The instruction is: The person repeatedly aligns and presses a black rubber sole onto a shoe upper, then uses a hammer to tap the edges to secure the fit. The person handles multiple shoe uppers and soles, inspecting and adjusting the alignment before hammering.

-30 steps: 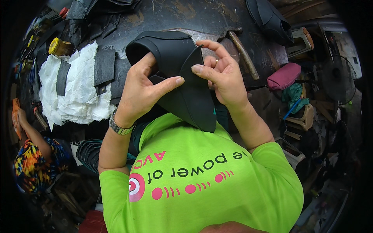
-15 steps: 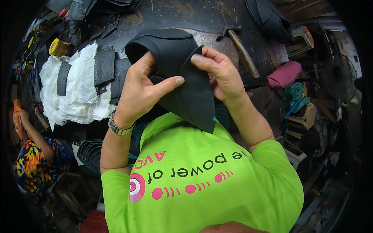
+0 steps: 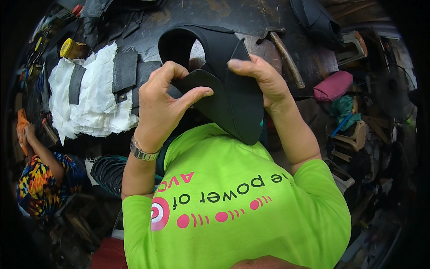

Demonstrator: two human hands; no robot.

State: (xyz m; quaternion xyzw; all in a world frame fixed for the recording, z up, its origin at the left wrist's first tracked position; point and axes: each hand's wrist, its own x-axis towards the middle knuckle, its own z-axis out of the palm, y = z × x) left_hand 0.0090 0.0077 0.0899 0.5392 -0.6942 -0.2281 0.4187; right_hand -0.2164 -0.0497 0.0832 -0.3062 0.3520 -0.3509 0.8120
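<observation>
A black shoe upper (image 3: 237, 96), made of smooth leather-like sheet with stitched seams, is held up in front of my chest. Its collar forms an open loop at the top, and its pointed end hangs down toward my shirt. My left hand (image 3: 163, 101) has the flap at its left side, fingers behind and thumb in front. On the other side my right hand (image 3: 265, 80) pinches the upper edge, the thumb showing and the fingers mostly hidden behind the material. A small green spot shows near the lower right edge.
On the dark worktable (image 3: 179, 13) lie a hammer (image 3: 287, 59), white cloth (image 3: 92, 105) with dark pieces, a yellow-lidded jar (image 3: 73, 48) and another black upper (image 3: 316, 24). A pink pouch (image 3: 333, 86) is at right. Another person (image 3: 47, 184) works at far left, holding orange material.
The shoe upper has shifted right and turned, so its collar loop gapes wider. My left fingers have come out of the loop onto the flap; my right hand has moved slightly right and down.
</observation>
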